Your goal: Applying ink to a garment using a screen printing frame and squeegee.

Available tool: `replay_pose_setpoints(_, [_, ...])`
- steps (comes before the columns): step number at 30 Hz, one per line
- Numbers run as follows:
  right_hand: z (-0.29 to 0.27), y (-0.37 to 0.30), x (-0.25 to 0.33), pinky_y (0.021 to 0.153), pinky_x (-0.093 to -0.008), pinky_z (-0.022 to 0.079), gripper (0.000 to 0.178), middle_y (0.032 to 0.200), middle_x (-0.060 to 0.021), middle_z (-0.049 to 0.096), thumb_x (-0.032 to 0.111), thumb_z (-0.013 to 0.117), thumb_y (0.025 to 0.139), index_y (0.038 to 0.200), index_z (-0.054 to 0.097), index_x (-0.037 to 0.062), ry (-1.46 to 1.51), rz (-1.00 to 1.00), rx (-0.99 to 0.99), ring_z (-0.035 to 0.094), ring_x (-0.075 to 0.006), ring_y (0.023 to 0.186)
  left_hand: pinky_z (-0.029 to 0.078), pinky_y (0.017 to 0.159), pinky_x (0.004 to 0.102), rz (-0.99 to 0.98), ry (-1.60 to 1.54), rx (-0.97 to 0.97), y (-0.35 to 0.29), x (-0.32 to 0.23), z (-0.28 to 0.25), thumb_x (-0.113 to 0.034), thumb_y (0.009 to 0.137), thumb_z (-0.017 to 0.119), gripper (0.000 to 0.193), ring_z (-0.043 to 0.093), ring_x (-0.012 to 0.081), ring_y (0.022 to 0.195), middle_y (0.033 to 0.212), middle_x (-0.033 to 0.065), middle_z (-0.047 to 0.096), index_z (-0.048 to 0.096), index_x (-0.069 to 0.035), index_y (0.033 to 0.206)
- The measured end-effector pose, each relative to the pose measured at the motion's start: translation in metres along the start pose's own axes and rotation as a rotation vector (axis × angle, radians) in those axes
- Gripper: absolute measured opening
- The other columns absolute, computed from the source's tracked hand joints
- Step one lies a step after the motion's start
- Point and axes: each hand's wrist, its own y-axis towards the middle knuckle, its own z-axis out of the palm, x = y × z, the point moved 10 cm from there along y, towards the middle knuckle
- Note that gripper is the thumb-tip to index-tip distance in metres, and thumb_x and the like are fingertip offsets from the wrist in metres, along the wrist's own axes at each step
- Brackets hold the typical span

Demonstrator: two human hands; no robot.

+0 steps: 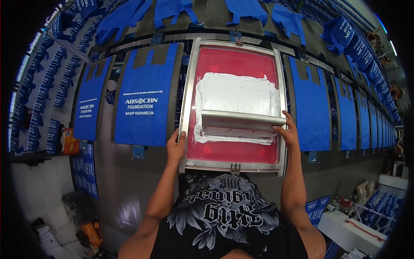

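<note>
A silkscreen frame [185, 105] with a metal border and red mesh lies in front of me. White ink [235, 93] covers the middle of its mesh in a thick rectangle. Across the lower part of the ink rests a metal squeegee [241, 119], tilted slightly down to the right. My left hand [176, 146] grips the frame's left edge, thumb on top. Around the right edge of the frame closes my right hand [289, 131], its thumb touching the squeegee's right end. What lies under the screen is hidden.
Left of the frame, a printed blue bag [142, 95] lies flat on a dark board, with another beside it. Unprinted blue bags [308, 99] on boards run off to the right. More blue bags hang on racks [64, 82] around the table. An orange machine [91, 233] stands lower left.
</note>
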Motion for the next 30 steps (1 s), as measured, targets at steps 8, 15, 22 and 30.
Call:
replay_pose_setpoints(8, [-0.024,0.042,-0.011,0.09,-0.0345,0.048,0.036,0.136,-0.0061,0.041,0.011,0.079,0.062,0.095,0.068,0.0013,-0.084,-0.059,0.085,0.049,-0.0239,0.117,0.043,0.085,0.0272,-0.015,0.058,-0.042,-0.008,0.016,0.032,-0.028,0.093,0.056,0.04,0.056,0.0155,0.096,0.103,0.0108,0.063,0.057,0.003,0.117])
replay_pose_setpoints(15, [-0.022,0.062,-0.018,0.092,-0.0341,0.046,0.038,0.136,-0.0092,0.041,0.016,0.081,0.063,0.097,0.07,0.0038,-0.084,-0.111,0.087,0.044,-0.0241,0.122,0.044,0.083,0.029,-0.071,-0.022,-0.042,0.011,0.007,0.042,-0.043,0.089,0.058,0.055,0.058,0.0186,0.094,0.105,0.0141,0.064,0.056,0.002,0.12])
replay_pose_setpoints(22, [-0.005,0.05,-0.039,0.1,-0.0365,0.039,0.038,0.138,-0.0073,0.04,0.017,0.082,0.061,0.095,0.071,0.0043,-0.018,-0.015,0.119,0.042,-0.022,0.124,0.044,0.081,0.0265,-0.087,-0.067,-0.007,0.019,0.04,0.04,-0.041,0.09,0.058,0.053,0.057,0.0144,0.091,0.103,0.0105,0.064,0.054,0.001,0.122])
replay_pose_setpoints(30, [-0.006,0.047,-0.04,0.101,-0.0373,0.037,0.042,0.133,-0.0088,0.047,0.015,0.08,0.062,0.101,0.069,0.0059,-0.244,-0.055,0.164,0.043,-0.0241,0.124,0.041,0.091,0.0347,0.08,0.278,-0.053,0.017,0.037,0.03,-0.039,0.084,0.065,0.057,0.056,0.0262,0.1,0.109,0.0165,0.06,0.053,0.0,0.124])
